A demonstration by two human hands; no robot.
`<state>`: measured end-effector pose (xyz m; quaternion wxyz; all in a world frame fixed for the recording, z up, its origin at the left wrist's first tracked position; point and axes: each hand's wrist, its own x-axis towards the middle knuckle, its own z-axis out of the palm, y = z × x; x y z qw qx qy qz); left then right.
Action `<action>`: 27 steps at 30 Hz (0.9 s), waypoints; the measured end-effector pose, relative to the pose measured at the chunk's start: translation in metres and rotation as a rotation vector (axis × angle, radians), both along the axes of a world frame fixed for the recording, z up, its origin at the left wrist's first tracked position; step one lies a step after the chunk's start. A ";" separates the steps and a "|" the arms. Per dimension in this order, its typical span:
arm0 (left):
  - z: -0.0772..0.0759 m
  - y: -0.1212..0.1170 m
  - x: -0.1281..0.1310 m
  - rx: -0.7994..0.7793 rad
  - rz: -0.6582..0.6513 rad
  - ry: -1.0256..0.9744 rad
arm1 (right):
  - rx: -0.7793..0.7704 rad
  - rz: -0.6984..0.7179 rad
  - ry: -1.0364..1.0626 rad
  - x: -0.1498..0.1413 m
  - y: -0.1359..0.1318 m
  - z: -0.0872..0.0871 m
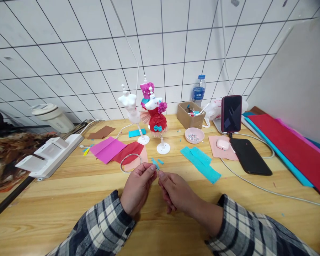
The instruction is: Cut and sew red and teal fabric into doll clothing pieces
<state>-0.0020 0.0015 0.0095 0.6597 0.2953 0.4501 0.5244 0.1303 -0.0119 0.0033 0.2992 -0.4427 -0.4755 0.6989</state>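
- The turquoise paper strip [155, 163] is at the centre of the frame, a little below the middle, in the air over the desk [56, 213].
- The left hand [139, 186] pinches it between the thumb and the first fingers. The right hand [177, 190] has its thumb and index finger closed at the lower end of the same strip, and the other fingers are curled under.
- I think both hands hold it by the fingertips because it is so small, and because thin paper would crease in a fuller grip.
- Turquoise paper pieces [201, 165] lie flat at right of centre, probably to be within easy reach; the pink bowl [194, 136], with small shiny bits inside, stands just behind them.
- The red-dressed mannequin [158, 121] stands upright on its round base behind the hands (maybe so that it can be looked at easily), with a turquoise bow [158, 128] on its front.
- As for the strip, it looks narrow, bright blue-green and matte, and it tilts toward the upper left. Its lower end is partly hidden by the fingers, so I cannot tell its full shape.
- A similar turquoise scrap [160, 161] lies just beside it in the frame.
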 end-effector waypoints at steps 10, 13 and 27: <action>0.002 0.000 0.001 -0.011 0.021 0.001 | 0.027 0.008 -0.012 0.000 0.001 -0.001; 0.003 0.000 0.001 -0.025 0.030 -0.003 | 0.025 0.004 -0.021 0.001 0.002 0.000; 0.001 0.000 -0.002 -0.045 0.014 -0.041 | -0.031 0.026 -0.005 0.003 0.002 0.001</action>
